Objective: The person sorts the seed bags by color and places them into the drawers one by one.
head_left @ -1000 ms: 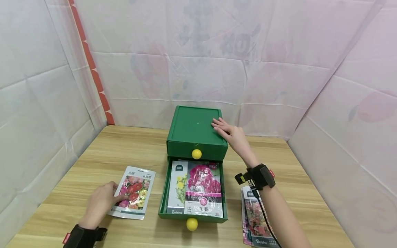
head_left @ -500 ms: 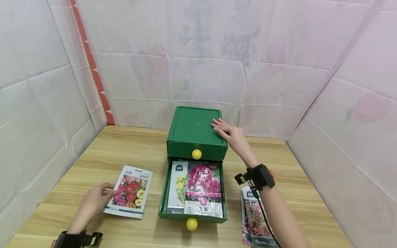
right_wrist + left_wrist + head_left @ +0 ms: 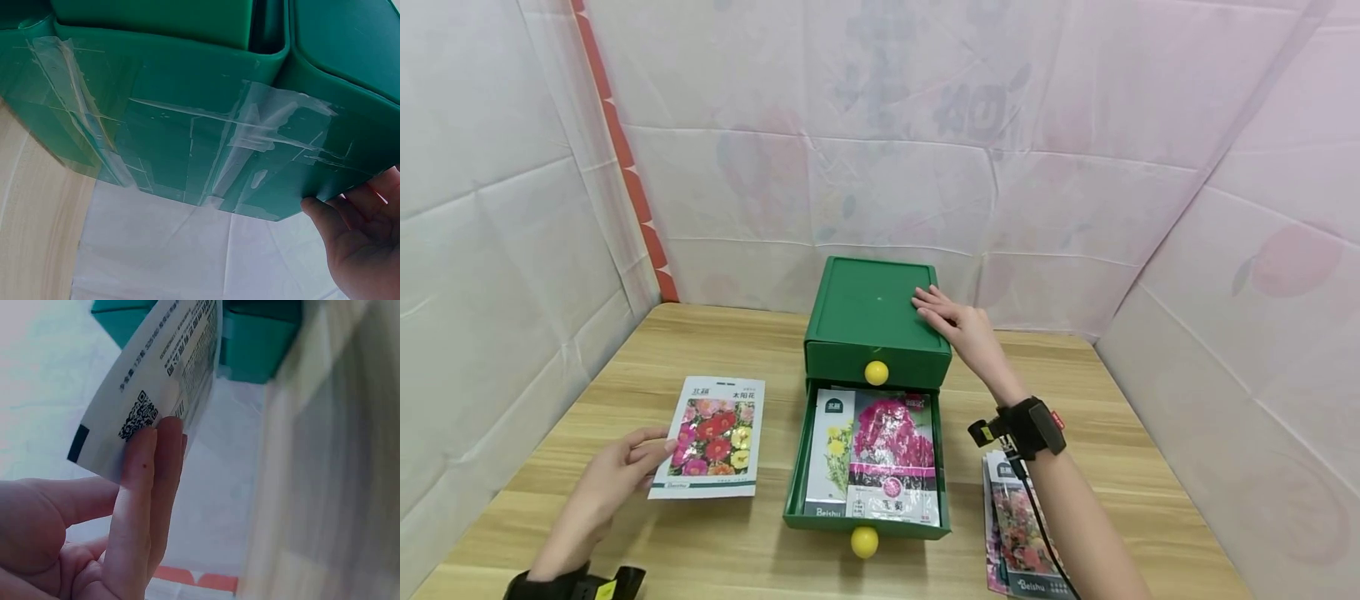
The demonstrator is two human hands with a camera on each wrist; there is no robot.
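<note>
packet of flower seeds lay just left of the open lower drawer, pinched at its near-left edge by the left hand, fingers under, thumb on top. its long axis ran near to far, title end pointing far. the drawer lay to the right of that hand. the right hand rested flat, fingers straight, on the green cabinet top.

The seed packet in the left hand looks like glossy printed foil or plastic film, white-backed. The green drawer box is smooth matt plastic patched with shiny clear tape. The table shows pale wood grain. Creased cloth sheeting lines the walls.
</note>
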